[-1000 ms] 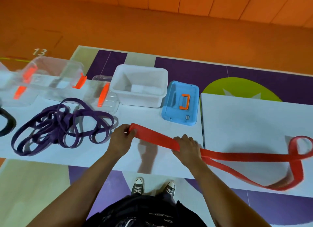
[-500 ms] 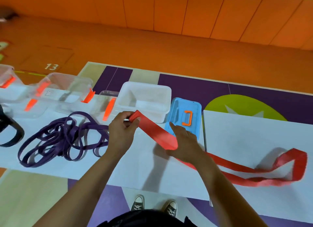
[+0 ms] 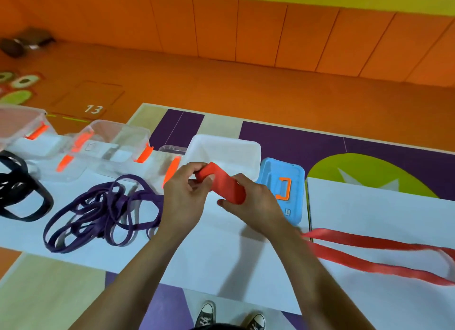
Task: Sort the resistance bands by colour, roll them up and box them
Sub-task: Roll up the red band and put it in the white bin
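Two clear boxes (image 3: 118, 145): side by side along the back edge of the table (image 3: 221, 260), at its left end, with orange latches on their walls.
Black band (image 3: 22, 182): loose loops at the table's left edge, just in front of the clear boxes.
Purple bands (image 3: 103, 214): one tangled heap lying flat, left of the table's middle and nearer its front edge.
Left hand (image 3: 184, 199): raised over the middle of the table, fingers and thumb curled round the rolled end of the red band.
Red band (image 3: 221, 185): its rolled end is held up between both hands, in front of the white box. The rest passes under the right wrist and trails in two strands across the right part of the table to its right edge.
Right hand (image 3: 256, 206): fingers curled, gripping the red band just below the roll.
White box (image 3: 226, 150): open, at the back edge near the middle, behind the hands.
Blue lid (image 3: 280, 172): flat on the table just right of the white box, orange handle (image 3: 283, 189) up, its near corner hidden by the right hand.
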